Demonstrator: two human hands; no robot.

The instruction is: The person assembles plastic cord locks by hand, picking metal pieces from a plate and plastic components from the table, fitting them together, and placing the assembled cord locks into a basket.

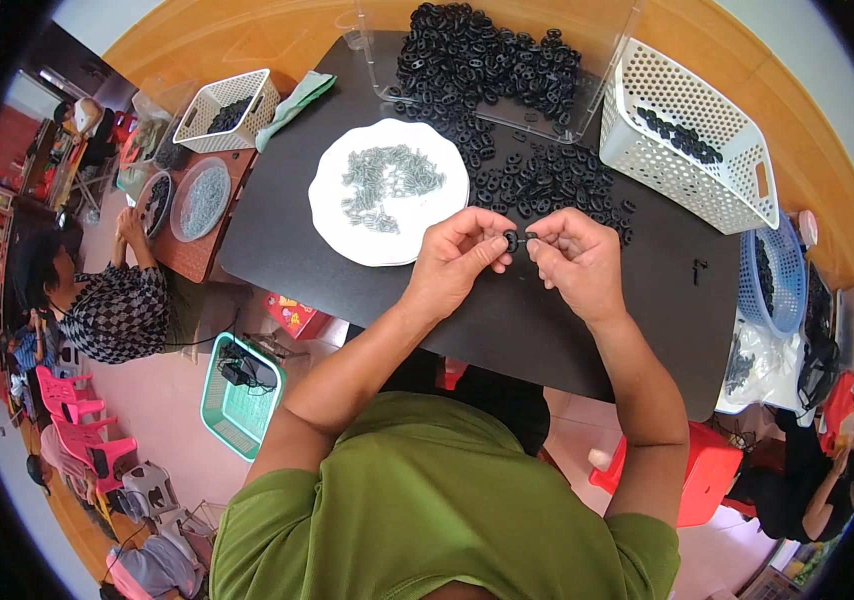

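Over the dark table (507,335) my two hands meet, fingertips almost together. My left hand (459,255) pinches a small black plastic part with rounded holes (513,241). Between the thumb and fingers of my right hand (579,262) is another small black piece (532,237), mostly hidden by the fingertips. Whether the two pieces are joined I cannot tell. Just left of my hands lies a white plate (332,215) bearing many small, shiny metal springs or pins (392,170). Beyond my hands spreads a heap of loose black oval parts (557,185).
A clear bin (602,100) spills black parts at the back. White perforated baskets (637,140) (257,105) stand right and left. A blue basket (797,290) is at the right edge. A small black piece (699,270) lies alone. Another person (107,310) sits at a left table.
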